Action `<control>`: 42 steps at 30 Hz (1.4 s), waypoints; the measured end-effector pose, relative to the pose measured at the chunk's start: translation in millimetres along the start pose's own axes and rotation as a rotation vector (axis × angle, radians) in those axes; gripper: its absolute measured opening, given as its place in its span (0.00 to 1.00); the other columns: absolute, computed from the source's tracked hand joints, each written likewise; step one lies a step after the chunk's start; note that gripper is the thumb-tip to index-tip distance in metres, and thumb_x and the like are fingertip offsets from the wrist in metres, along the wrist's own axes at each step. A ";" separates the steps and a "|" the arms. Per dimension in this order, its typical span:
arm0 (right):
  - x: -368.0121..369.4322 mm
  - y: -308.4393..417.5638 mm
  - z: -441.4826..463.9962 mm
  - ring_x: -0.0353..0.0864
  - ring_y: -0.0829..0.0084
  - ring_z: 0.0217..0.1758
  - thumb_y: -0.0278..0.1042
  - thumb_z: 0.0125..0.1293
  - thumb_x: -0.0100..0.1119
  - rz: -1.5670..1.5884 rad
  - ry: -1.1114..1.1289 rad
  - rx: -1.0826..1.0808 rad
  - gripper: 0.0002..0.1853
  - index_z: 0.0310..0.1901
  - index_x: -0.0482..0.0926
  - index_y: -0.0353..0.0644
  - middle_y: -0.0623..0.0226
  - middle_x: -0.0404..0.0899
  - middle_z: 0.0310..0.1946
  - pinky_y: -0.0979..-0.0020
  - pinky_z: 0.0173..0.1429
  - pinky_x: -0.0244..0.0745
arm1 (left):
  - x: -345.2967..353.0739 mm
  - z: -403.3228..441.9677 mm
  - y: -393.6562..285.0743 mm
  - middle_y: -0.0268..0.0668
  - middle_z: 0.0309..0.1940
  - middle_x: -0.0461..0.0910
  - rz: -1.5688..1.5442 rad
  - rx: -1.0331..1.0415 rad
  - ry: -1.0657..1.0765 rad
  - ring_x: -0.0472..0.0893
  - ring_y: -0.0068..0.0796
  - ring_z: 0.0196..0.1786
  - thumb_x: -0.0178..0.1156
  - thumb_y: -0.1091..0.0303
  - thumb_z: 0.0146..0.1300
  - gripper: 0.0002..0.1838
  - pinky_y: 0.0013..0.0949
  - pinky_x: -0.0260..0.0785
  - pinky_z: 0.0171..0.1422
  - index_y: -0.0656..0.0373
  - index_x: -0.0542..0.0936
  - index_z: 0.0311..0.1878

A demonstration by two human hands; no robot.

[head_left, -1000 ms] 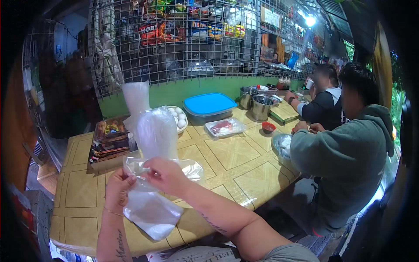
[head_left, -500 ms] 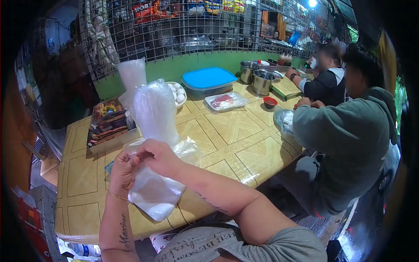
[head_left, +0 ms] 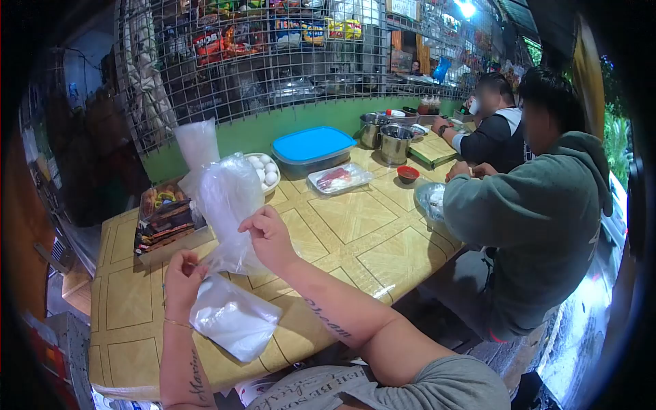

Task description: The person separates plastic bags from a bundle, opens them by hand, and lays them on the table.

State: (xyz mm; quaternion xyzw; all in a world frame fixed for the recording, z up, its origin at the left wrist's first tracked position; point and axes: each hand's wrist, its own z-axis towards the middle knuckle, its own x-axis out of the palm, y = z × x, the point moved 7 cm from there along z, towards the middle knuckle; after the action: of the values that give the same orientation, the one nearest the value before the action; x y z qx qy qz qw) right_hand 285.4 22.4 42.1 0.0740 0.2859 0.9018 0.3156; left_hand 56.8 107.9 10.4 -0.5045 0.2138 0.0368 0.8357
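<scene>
My left hand [head_left: 183,281] is closed in a pinch at the edge of clear plastic, beside the top left corner of a flat stack of plastic bags [head_left: 236,320]. My right hand [head_left: 268,238] is raised to the right of it, fingers curled together in front of the standing bundle of clear plastic bags [head_left: 229,195]. Whether anything thin is between the right fingertips I cannot make out. Loose clear plastic spreads on the table between the hands. Behind the bundle stands a taller, whitish roll of plastic bags [head_left: 198,145].
A box of packets [head_left: 171,222] stands left. Behind are a bowl of eggs [head_left: 263,171], a blue-lidded container [head_left: 313,145], a wrapped tray [head_left: 339,178], metal pots [head_left: 395,145] and a red bowl [head_left: 408,175]. Two people sit at the right, the nearer in a green hoodie [head_left: 523,198].
My hands, together before, are now apart: the right has moved right and up, the left slightly down. The flat bag stack shows more fully. The camera view has shifted slightly.
</scene>
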 end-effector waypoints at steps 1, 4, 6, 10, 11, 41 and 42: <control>-0.7 -2.2 -0.6 0.73 0.74 0.34 0.11 0.55 0.54 0.014 0.001 0.043 0.12 0.34 0.82 0.39 0.67 0.70 0.34 0.75 0.40 0.69 | -6.1 -4.6 -17.3 0.30 0.36 0.74 0.014 0.103 -0.073 0.73 0.21 0.38 0.67 0.73 0.56 0.12 0.26 0.69 0.45 0.60 0.76 0.42; -1.3 -4.5 -2.5 0.73 0.76 0.33 0.11 0.54 0.54 0.052 -0.004 0.121 0.13 0.35 0.82 0.39 0.67 0.70 0.36 0.76 0.38 0.69 | -16.0 -20.6 -58.6 0.40 0.47 0.74 -0.020 0.429 -0.231 0.72 0.33 0.52 0.67 0.59 0.60 0.19 0.38 0.65 0.61 0.62 0.76 0.48; 3.8 2.9 -4.8 0.73 0.77 0.33 0.11 0.54 0.53 0.077 -0.012 0.112 0.13 0.36 0.82 0.39 0.67 0.70 0.37 0.76 0.37 0.69 | -6.7 -33.6 -82.6 0.43 0.47 0.74 0.181 0.599 -0.215 0.72 0.37 0.52 0.68 0.56 0.59 0.23 0.41 0.64 0.61 0.63 0.75 0.50; 15.5 14.0 -10.7 0.73 0.75 0.32 0.12 0.54 0.53 0.199 0.041 0.165 0.13 0.37 0.82 0.39 0.67 0.69 0.35 0.75 0.36 0.69 | 32.0 -45.3 -100.4 0.43 0.45 0.77 0.380 0.638 -0.047 0.75 0.43 0.50 0.72 0.56 0.52 0.30 0.46 0.64 0.59 0.62 0.75 0.54; 18.0 13.2 -11.5 0.72 0.73 0.32 0.12 0.53 0.53 0.251 0.056 0.195 0.14 0.37 0.82 0.39 0.66 0.69 0.35 0.74 0.37 0.69 | 41.0 -46.3 -99.6 0.43 0.45 0.78 0.428 0.587 0.009 0.76 0.43 0.50 0.73 0.58 0.50 0.30 0.46 0.64 0.58 0.62 0.75 0.55; -5.0 -20.1 34.7 0.83 0.63 0.44 0.29 0.64 0.62 1.559 0.211 0.726 0.27 0.63 0.64 0.49 0.60 0.80 0.47 0.56 0.53 0.79 | 4.2 11.6 -69.6 0.31 0.32 0.78 -1.240 0.060 0.206 0.78 0.23 0.33 0.63 0.73 0.64 0.09 0.32 0.75 0.45 0.57 0.77 0.46; -2.0 -29.5 47.1 0.81 0.67 0.45 0.28 0.65 0.61 1.602 0.259 0.649 0.27 0.64 0.63 0.51 0.58 0.78 0.53 0.61 0.51 0.78 | 5.4 18.6 -78.9 0.32 0.34 0.79 -1.283 0.040 0.196 0.79 0.24 0.34 0.62 0.74 0.65 0.08 0.33 0.76 0.46 0.57 0.77 0.46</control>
State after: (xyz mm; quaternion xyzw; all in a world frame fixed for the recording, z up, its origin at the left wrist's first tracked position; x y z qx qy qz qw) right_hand 317.3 62.1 64.6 0.2359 0.4240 0.7276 -0.4850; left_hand 89.5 84.5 81.0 -0.5172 -0.0541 -0.5201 0.6775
